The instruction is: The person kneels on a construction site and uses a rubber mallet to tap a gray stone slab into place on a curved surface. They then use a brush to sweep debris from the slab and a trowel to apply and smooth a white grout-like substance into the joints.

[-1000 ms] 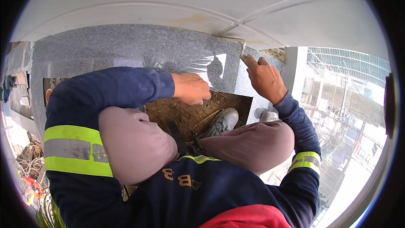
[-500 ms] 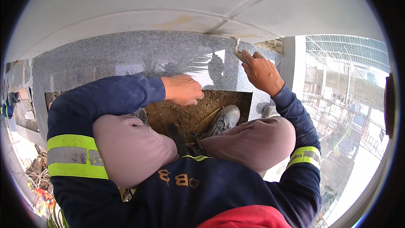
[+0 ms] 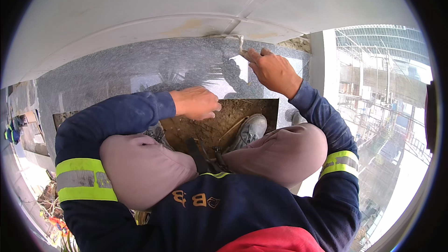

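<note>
My right hand (image 3: 276, 72) is closed round the handle of a small trowel with a bent neck (image 3: 241, 43). Its thin blade lies flat along the joint where the pale wall (image 3: 140, 0) meets the speckled grey stone slab (image 3: 121, 60). My left hand (image 3: 196, 103) is loosely curled at the slab's near edge, over the opening; no object shows in it. Its palm is hidden.
Below the slab's edge is an opening with bare soil (image 3: 186, 128), where my grey boot (image 3: 252, 129) stands. A pale upright post (image 3: 319, 56) borders the slab on the right, beside reflective glass (image 3: 373, 126). Dry plant debris (image 3: 49, 196) lies at lower left.
My right hand and the trowel have moved left along the joint at the foot of the wall. My left hand remains curled near the slab edge, and the view has shifted slightly.
</note>
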Motion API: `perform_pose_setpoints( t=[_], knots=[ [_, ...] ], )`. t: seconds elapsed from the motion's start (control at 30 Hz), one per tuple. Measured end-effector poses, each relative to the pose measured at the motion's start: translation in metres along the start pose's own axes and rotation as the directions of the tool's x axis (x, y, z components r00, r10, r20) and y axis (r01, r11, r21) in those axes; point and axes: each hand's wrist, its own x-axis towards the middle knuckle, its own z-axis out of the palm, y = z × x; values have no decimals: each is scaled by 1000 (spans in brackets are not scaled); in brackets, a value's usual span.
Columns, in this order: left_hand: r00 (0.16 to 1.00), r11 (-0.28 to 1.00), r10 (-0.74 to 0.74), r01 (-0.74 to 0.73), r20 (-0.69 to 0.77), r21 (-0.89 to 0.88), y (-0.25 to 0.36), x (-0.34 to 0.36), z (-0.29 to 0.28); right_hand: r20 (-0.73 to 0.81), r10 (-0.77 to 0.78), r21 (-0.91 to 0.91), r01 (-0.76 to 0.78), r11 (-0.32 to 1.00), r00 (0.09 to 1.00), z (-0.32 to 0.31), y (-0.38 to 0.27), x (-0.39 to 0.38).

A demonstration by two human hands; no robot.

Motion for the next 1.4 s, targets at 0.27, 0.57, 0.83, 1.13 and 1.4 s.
perform_pose_setpoints(
  t=[0.27, 0.57, 0.83, 1.13, 1.4],
  knots=[
    [1000, 999, 6, -6, -4, -34, 1, 4, -2, 39, 103, -98, -99, 990, 994, -33, 7, -39],
    [999, 1000, 16, -17, -36, -18, -1, 3, 2, 29, 54, -59, -52, 997, 998, -8, -13, -5],
    [1000, 1000, -1, 1, 12, -9, -3, 2, -2, 76, 166, -185, -150, 971, 983, -27, 5, -41],
    [1000, 1000, 3, -3, 6, -11, -4, 5, 1, -3, 111, 255, -107, 961, 994, -42, 17, -60],
    [999, 1000, -14, 14, 31, -11, -4, 6, 2, -33, 199, 484, -159, 861, 979, 20, 62, -86]
  ],
)
